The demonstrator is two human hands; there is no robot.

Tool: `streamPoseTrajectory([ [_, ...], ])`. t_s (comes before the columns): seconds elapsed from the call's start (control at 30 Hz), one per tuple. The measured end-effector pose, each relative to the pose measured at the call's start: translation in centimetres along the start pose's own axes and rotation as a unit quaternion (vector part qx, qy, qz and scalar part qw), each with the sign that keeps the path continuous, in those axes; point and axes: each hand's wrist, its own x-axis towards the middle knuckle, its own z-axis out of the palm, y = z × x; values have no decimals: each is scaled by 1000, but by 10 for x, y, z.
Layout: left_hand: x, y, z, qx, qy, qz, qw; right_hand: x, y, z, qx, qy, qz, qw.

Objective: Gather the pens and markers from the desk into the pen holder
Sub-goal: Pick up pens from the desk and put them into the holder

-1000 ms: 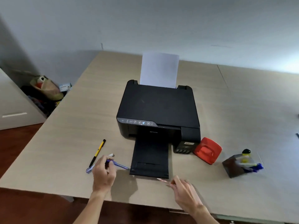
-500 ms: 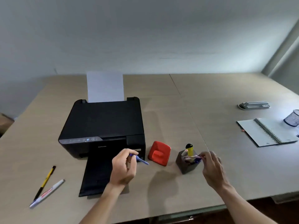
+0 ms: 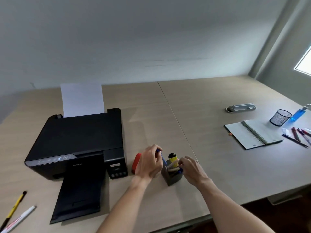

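A dark square pen holder [image 3: 173, 180] stands near the desk's front edge, with a yellow marker [image 3: 172, 158] and other pens in it. My left hand [image 3: 149, 164] grips a blue pen [image 3: 162, 159] that slants down into the holder's left side. My right hand [image 3: 191, 171] pinches a pale pen [image 3: 173, 165] at the holder's top right. At the far left of the desk lie a yellow-and-black pen [image 3: 14, 208] and a white pen [image 3: 21, 216]. Several dark and red pens [image 3: 297, 137] lie at the far right.
A black printer [image 3: 80, 140] with its output tray out stands left of my hands, and a red object [image 3: 135, 163] sits between it and the holder. To the right are an open spiral notebook [image 3: 252, 135], a black mesh cup [image 3: 280, 117], a grey device [image 3: 241, 107] and a blue bottle [image 3: 298, 113].
My left hand carried the blue pen rightward from the printer's front to the holder. My right hand closed in on the holder's top. My view swung further right.
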Motion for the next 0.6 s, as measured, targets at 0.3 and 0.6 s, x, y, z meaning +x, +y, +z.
streamPoseTrajectory([
  [0.3, 0, 14, 28, 41, -65, -19, 997, 6, -1, -8, 116, -17, 109, 987],
  [0.6, -11, 10, 38, 24, -84, -37, 995, -17, 8, -7, 87, -1, 144, 986],
])
